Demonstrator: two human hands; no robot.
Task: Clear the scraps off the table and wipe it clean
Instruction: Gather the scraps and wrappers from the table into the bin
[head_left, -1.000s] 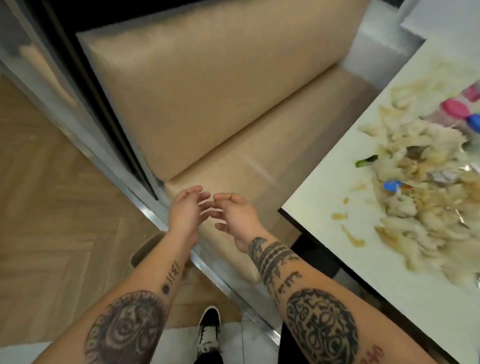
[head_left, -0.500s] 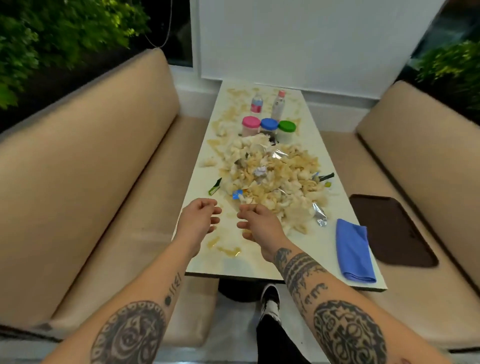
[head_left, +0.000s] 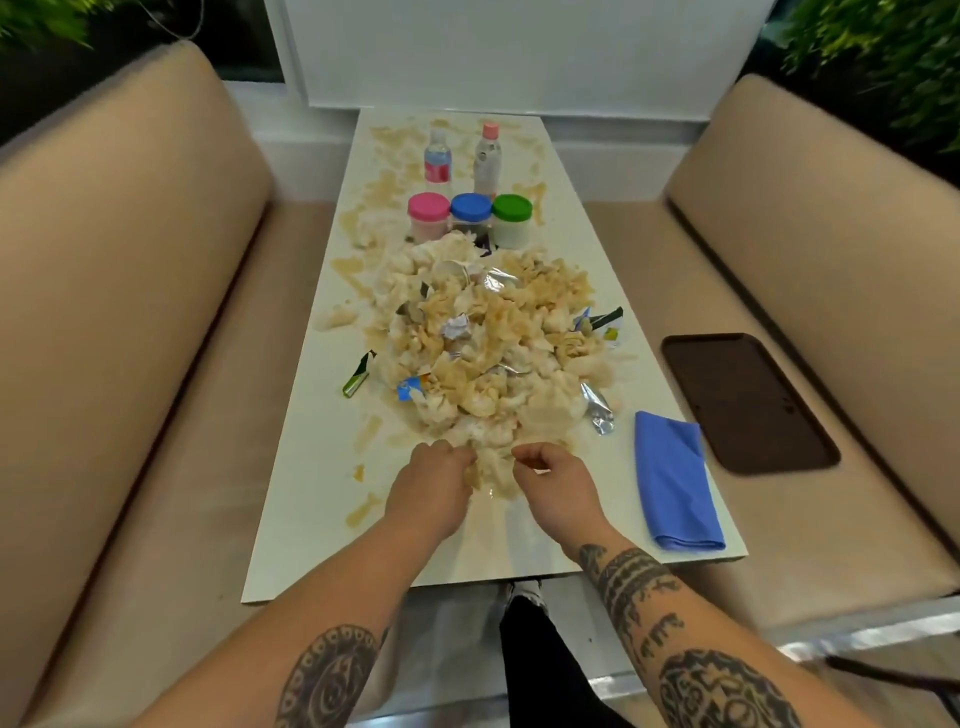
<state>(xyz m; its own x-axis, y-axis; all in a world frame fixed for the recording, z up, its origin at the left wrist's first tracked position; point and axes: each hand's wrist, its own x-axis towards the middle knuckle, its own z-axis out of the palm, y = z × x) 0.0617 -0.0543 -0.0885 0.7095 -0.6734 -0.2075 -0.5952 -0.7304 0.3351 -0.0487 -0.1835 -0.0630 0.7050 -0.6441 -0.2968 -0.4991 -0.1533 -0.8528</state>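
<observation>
Clearing barely begun: brown smears (head_left: 363, 508) mark the worktop (head_left: 311, 519). Left hand (head_left: 431, 493) and right hand (head_left: 558, 491), fingers curled, pinch the near edge of the scrap heap (head_left: 483, 353). Blue cloth (head_left: 672, 480) lies unused, so wiping is outstanding.

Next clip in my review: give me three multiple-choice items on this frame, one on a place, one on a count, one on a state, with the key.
1. Where does the blue cloth lie?
A. On the table's near right corner
B. On the left bench
C. Under the jars

2. How many lidded jars stand in a row?
A. Two
B. Three
C. Five

3. What are the hands doing?
A. Wiping with the cloth
B. Resting on the bench
C. Gathering the scrap pile's near edge

Key: A, it lies folded there; B, pink, blue and green lids; C, left hand and right hand curl at the pile.
</observation>
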